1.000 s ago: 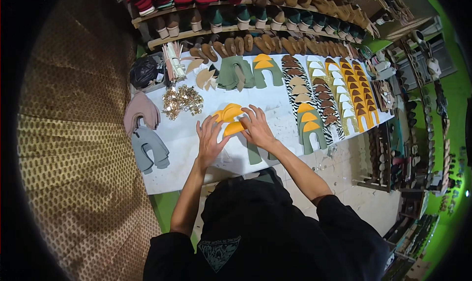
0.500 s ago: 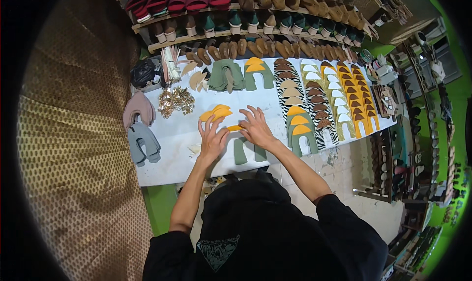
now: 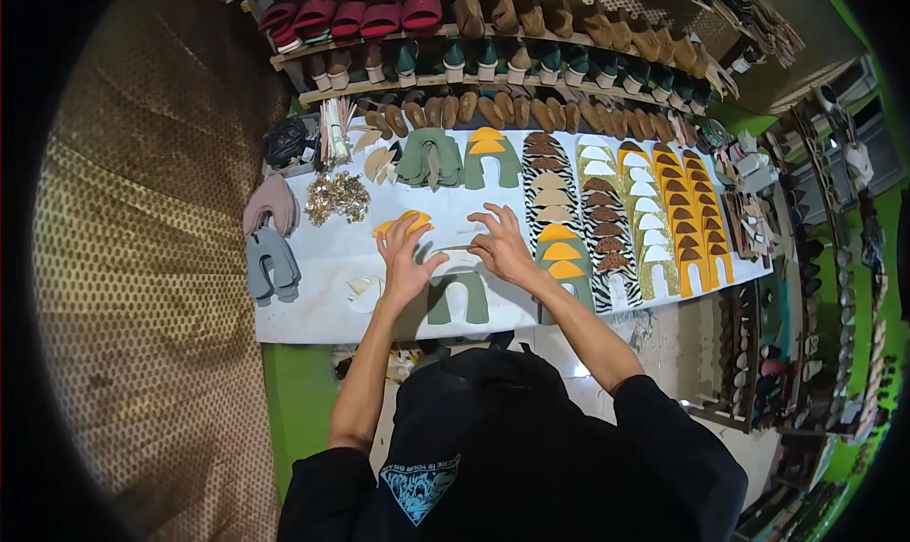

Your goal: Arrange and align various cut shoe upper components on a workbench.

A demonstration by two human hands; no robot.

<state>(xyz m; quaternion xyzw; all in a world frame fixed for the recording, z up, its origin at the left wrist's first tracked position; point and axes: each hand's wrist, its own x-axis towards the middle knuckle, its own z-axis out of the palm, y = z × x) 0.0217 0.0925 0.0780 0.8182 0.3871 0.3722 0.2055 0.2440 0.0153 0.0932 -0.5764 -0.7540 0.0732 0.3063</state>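
Nearest the person, close to the near edge of the white worktop (image 3: 332,319), lies a dark green arch-shaped cut piece of sandal upper (image 3: 457,298), flat and not held. Just left of it sit pale cream cut scraps (image 3: 365,294).

Above the green piece, the left hand (image 3: 405,262) rests on the worktop with fingers spread; its fingertips touch a small stack of orange-yellow rounded toe pieces (image 3: 402,224). The right hand (image 3: 500,243) is just beside it, its grip also loosely spread, fingers pointing toward the far edge. Between the two hands runs a thin, pale strip (image 3: 458,248); whether either hand pinches it cannot be told.

At the left edge lie grey arch-shaped uppers (image 3: 272,263) and, beyond them, pinkish-brown ones (image 3: 271,204). A heap of small golden ornaments (image 3: 336,196) sits further in. To the right of the hands, rows of zebra-patterned uppers (image 3: 550,193), white and orange ones stretch toward the right edge.

Near the far edge lie more green uppers (image 3: 428,157) and a black bag (image 3: 286,141). Behind the worktop, wooden shelves (image 3: 313,61) carry red sandals (image 3: 351,17) and brown shoes (image 3: 569,21).
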